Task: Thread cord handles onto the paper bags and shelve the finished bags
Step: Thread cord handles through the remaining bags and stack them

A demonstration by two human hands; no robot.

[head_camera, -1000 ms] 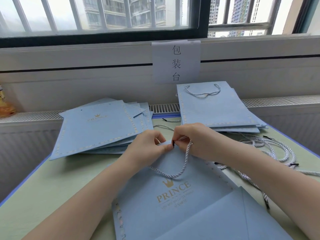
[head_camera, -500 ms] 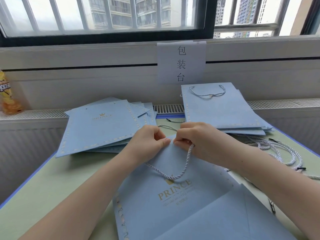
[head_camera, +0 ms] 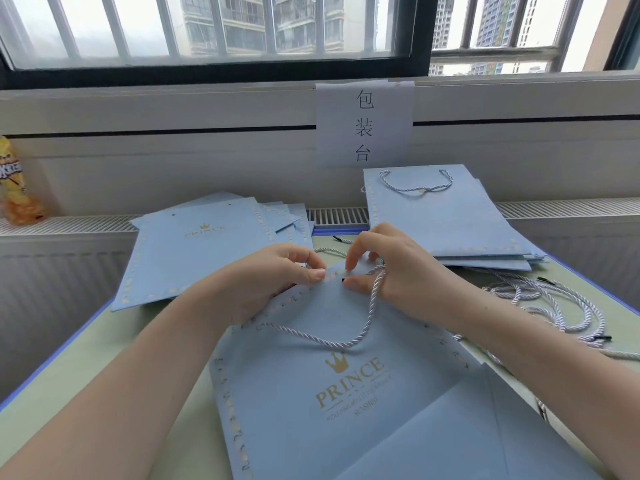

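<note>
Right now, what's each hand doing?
Left hand: pinching the bag's top edge.
Right hand: fingers curled round the cord near its black tip.

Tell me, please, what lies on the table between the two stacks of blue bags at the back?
In the head view, between the left stack and the right stack, a loose cord lies on the table's edge.

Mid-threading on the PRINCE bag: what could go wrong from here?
1. The cord hangs in a slack loop over the right hand; its black tip at the thumb may miss the hole.
2. The left hand pinches the paper bag at its top edge and may crease it.
3. The loose cords beside the right forearm may snag.
</note>
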